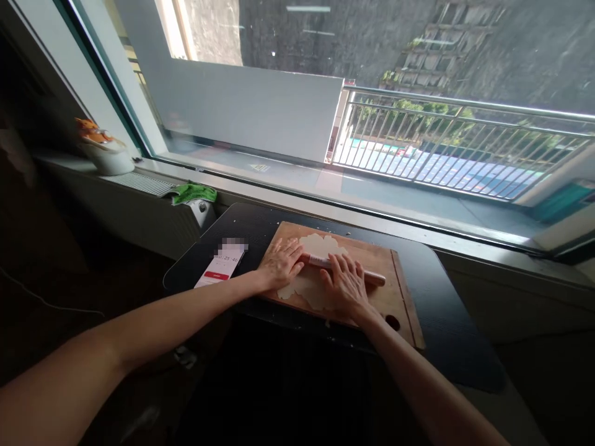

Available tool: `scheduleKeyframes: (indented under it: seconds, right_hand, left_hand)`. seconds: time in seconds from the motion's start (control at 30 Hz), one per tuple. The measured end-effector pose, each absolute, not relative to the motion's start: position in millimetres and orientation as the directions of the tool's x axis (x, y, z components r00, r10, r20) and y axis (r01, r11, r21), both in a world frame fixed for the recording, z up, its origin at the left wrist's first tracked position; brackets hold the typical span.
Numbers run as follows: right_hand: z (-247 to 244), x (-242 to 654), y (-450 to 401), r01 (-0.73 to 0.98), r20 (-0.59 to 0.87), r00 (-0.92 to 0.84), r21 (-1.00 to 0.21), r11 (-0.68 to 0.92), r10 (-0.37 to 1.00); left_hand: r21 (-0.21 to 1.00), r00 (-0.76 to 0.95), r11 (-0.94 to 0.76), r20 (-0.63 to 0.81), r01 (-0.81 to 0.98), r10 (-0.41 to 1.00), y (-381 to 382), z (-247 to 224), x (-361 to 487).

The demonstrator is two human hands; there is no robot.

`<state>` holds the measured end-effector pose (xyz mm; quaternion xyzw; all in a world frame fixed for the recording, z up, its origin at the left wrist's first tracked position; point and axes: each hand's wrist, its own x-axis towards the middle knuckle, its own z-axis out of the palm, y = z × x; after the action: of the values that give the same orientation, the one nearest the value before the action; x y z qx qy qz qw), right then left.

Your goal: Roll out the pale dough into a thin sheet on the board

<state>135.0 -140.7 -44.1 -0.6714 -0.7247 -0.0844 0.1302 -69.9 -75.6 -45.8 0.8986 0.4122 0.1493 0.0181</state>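
Note:
A flat, uneven sheet of pale dough [309, 291] lies on a wooden cutting board [385, 310]. Across the dough rests a wooden rolling pin [374, 278], slanting down to the right. My left hand [281, 263] lies over the pin's left end, fingers extended. My right hand [346, 284] rests flat on the pin right of its middle, fingers spread. Neither hand is wrapped round the pin. The palms hide parts of the pin and the dough.
The board sits on a black table [446, 310] with scattered crumbs. A phone [220, 266] lies left of the board. Beyond the table are a window sill, a radiator with a green cloth [194, 192], and a white pot [111, 158].

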Motion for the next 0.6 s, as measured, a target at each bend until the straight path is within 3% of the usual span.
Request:
scheduleKeyframes:
  seconds: [0.17,0.3,0.37,0.47,0.6]
  right_hand:
    - [-24,146,-172,0.985,0.146,-0.148,-0.071,0.159,0.978]
    - [2,166,-171,0.996,0.018,-0.055,-0.069,0.056,0.998]
    - [13,176,-165,0.995,0.016,0.055,-0.088,-0.053,0.998]
    - [24,185,-154,0.967,-0.028,0.215,-0.131,-0.217,0.976]
    - [27,181,-132,0.943,-0.105,0.256,-0.193,-0.273,0.961]
  left_hand:
    - [0.311,0.557,-0.600,0.223,0.737,0.800,-92,-34,-87]
    - [0.434,0.234,-0.228,0.039,0.872,0.971,-68,-8,-88]
    - [0.423,0.157,-0.115,-0.067,0.899,0.985,-55,2,-87]
    - [0.380,0.161,-0.094,-0.147,0.920,0.976,-39,6,-85]
    - [0.245,0.169,-0.115,-0.212,0.963,0.963,-24,2,-76]
